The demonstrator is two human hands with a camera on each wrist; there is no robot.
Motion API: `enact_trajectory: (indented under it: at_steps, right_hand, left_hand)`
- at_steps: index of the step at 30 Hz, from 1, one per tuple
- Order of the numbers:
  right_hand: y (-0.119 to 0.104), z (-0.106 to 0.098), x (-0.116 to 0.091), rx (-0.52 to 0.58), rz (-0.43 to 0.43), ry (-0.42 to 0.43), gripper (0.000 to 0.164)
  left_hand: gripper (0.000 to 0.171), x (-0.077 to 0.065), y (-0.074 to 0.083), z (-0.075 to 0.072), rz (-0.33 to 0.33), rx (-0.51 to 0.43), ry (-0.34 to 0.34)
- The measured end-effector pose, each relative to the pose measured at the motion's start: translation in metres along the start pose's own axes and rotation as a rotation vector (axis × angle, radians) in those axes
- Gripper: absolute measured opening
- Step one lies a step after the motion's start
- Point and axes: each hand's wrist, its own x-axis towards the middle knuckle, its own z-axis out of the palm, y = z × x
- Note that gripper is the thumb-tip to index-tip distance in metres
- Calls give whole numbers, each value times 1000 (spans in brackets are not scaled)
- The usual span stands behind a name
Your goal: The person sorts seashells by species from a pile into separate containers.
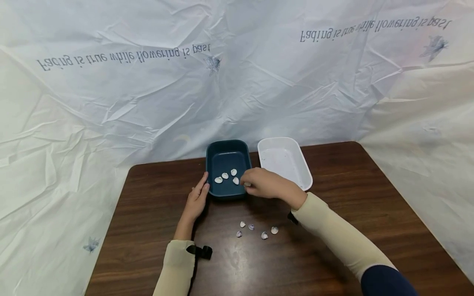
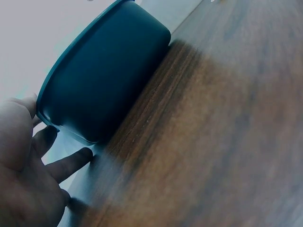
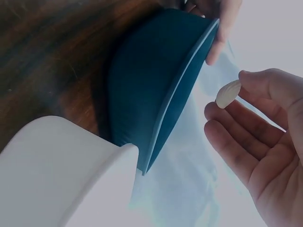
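Note:
In the head view my left hand [image 1: 196, 199] is at the left side of a dark teal tray [image 1: 226, 191]. The left wrist view shows its fingers [image 2: 71, 164] spread by the tray's corner, some under the rim. In the right wrist view, one of its digits lies over that rim. Above the tray's right edge, my right hand [image 1: 264, 182] pinches a pale seashell [image 3: 228, 93] between thumb and fingertips. Several white shells [image 1: 225, 176] lie inside the teal tray. Several small white and purplish shells [image 1: 252, 227] are scattered on the table before it.
A white tray [image 1: 303, 172] stands right of the teal one, partly behind my right hand. Both are on a dark wooden table [image 1: 155, 197], near its back edge. A pale printed sheet [image 1: 237, 94] hangs behind the table.

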Motion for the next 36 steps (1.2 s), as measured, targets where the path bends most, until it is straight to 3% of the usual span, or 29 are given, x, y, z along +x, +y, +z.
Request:
enact_trajectory:
  at_steps: [8,16,28,36]
  right_hand:
    - [11,2,36,19,24,-55,21]
    - [22,17,67,49,37,-60,24]
    - [28,39,92,35,79,-119,24]
    - [32,54,101,1,158,-167,24]
  left_hand:
    - [54,2,2,1,-13,31,7]
    - [54,1,1,0,-8,30,0]
    - [54,0,1,0,7,13,-11]
    - [53,1,0,0,13,8,-9]
